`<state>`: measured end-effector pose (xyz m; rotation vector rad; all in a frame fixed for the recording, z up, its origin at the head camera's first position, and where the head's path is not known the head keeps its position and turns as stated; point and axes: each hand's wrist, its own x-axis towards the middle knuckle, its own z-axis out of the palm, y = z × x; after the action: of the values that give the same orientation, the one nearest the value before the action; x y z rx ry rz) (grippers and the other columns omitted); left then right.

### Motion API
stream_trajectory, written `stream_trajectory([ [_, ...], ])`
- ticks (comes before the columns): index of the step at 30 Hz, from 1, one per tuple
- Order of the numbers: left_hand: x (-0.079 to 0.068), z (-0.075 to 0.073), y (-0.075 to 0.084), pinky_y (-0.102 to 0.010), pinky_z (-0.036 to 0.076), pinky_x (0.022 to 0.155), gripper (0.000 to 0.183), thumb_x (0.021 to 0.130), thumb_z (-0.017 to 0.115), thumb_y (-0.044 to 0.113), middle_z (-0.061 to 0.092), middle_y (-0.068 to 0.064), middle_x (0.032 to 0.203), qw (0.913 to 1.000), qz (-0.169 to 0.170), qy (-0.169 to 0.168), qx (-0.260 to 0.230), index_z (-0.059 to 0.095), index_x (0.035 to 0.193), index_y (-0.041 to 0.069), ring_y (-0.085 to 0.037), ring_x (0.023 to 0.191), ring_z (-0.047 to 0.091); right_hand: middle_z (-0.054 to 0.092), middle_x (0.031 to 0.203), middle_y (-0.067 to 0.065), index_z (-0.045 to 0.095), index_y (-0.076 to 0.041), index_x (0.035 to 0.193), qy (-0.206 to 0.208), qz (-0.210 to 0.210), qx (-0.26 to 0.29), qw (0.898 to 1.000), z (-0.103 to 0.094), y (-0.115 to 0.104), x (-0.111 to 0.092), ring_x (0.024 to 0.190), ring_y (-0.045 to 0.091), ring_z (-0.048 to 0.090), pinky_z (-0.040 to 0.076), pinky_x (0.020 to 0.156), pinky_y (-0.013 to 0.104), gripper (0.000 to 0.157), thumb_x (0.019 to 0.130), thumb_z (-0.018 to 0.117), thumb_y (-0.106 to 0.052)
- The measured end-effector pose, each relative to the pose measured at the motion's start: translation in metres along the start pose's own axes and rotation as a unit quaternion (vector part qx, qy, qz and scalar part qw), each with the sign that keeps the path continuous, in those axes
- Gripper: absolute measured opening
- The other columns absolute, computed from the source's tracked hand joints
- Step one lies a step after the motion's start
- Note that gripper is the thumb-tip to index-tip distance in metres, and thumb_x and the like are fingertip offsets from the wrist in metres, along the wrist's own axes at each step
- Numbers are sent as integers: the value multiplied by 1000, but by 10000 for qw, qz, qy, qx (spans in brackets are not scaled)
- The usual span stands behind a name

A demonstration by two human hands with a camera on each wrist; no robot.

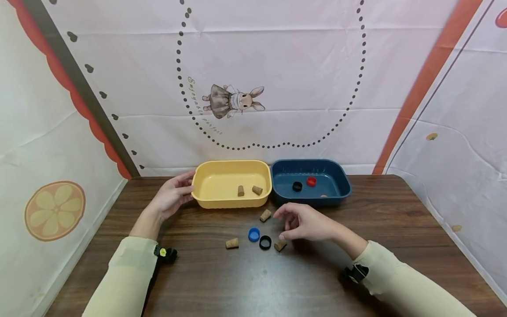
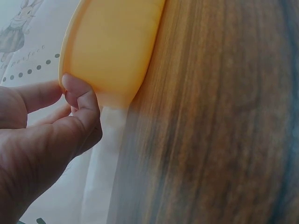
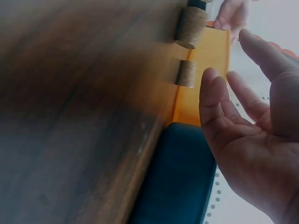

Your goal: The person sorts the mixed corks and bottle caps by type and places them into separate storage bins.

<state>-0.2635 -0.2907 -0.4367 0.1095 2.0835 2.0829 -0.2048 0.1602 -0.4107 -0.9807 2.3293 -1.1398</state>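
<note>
My left hand (image 1: 173, 193) pinches the left end of a yellow plastic bin (image 1: 202, 203), thumb and finger at its rim in the left wrist view. Two corks (image 1: 257, 190) lie inside that bin. Over the table, in front of the blue bin (image 1: 313, 201), my right hand (image 1: 306, 223) holds nothing, fingers and thumb spread apart. Its fingertips are close to one cork (image 1: 265, 215), and its thumb is just above another cork (image 1: 280, 245). Left of the thumb lie a black bottle cap (image 1: 265, 242) and a blue bottle cap (image 1: 254, 234). A further cork (image 1: 232, 243) sits farther left.
In the blue bin are a black cap (image 1: 297, 186), a red cap (image 1: 311, 181) and a small tan piece mostly hidden by the front wall. Both bins stand side by side at the back of the wooden table (image 1: 222, 286), before a printed cloth backdrop (image 1: 301, 79).
</note>
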Motion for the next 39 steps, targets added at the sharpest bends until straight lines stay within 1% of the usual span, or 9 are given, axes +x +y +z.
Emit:
stream_trajectory([
  [1,0,0,0,-27,58,87,63,110,50,-3,41,-24,141,10000,-6,10,2,30,168,7,-26,114,57,70,101,11,65,-8,134,-68,-15,-10,10000,0,2,-1,85,22,66,56,70,30,51,91,87,-27],
  [3,-1,1,1,-27,58,87,62,110,50,-3,41,-24,141,10000,-14,21,-1,30,168,7,-26,114,57,70,102,9,66,-8,133,-208,-38,-26,9998,1,5,-2,84,21,66,55,68,29,51,91,87,-26],
  [8,-3,2,3,-27,58,86,63,110,50,-3,41,-24,140,10000,4,5,10,29,168,7,-26,114,58,69,115,10,67,-9,129,-523,-152,-33,9985,4,11,-4,88,20,67,57,72,28,45,91,87,-23],
  [12,-4,2,5,-30,58,90,63,110,50,-3,42,-25,139,10000,31,-22,51,28,168,5,-25,113,58,69,113,9,68,-8,128,-690,-143,46,9975,6,14,-5,87,18,68,58,72,29,43,91,86,-21],
  [16,-5,2,5,-33,57,92,63,110,50,-3,42,-25,138,10000,44,-44,75,28,168,5,-25,113,58,69,108,7,69,-9,126,-748,-74,84,9971,8,17,-5,85,16,68,58,71,28,41,90,87,-18],
  [25,-2,1,3,-30,58,88,64,110,51,-2,41,-24,139,10000,19,-18,56,28,168,7,-26,113,56,69,99,7,71,-8,120,-922,-153,83,9956,9,18,-3,83,14,67,57,71,27,33,91,86,-14],
  [29,-2,1,2,-30,58,89,64,110,51,-2,41,-24,140,10000,10,-31,36,29,168,7,-26,113,56,70,98,5,73,-11,117,-948,-160,-4,9954,10,18,-2,82,12,66,57,72,26,28,92,85,-13],
  [34,-2,0,1,-33,58,90,63,110,51,-1,42,-23,139,10000,11,-41,67,29,168,8,-25,111,57,68,94,-2,75,-14,112,-947,-154,-74,9954,11,17,-1,82,10,64,56,72,26,22,93,84,-13],
  [39,-2,1,1,-32,58,89,63,110,52,-1,42,-23,138,10000,25,-45,45,29,168,7,-24,109,58,68,93,-5,75,-15,111,-922,-194,-132,9955,11,18,-2,83,9,64,56,73,26,19,94,83,-13],
])
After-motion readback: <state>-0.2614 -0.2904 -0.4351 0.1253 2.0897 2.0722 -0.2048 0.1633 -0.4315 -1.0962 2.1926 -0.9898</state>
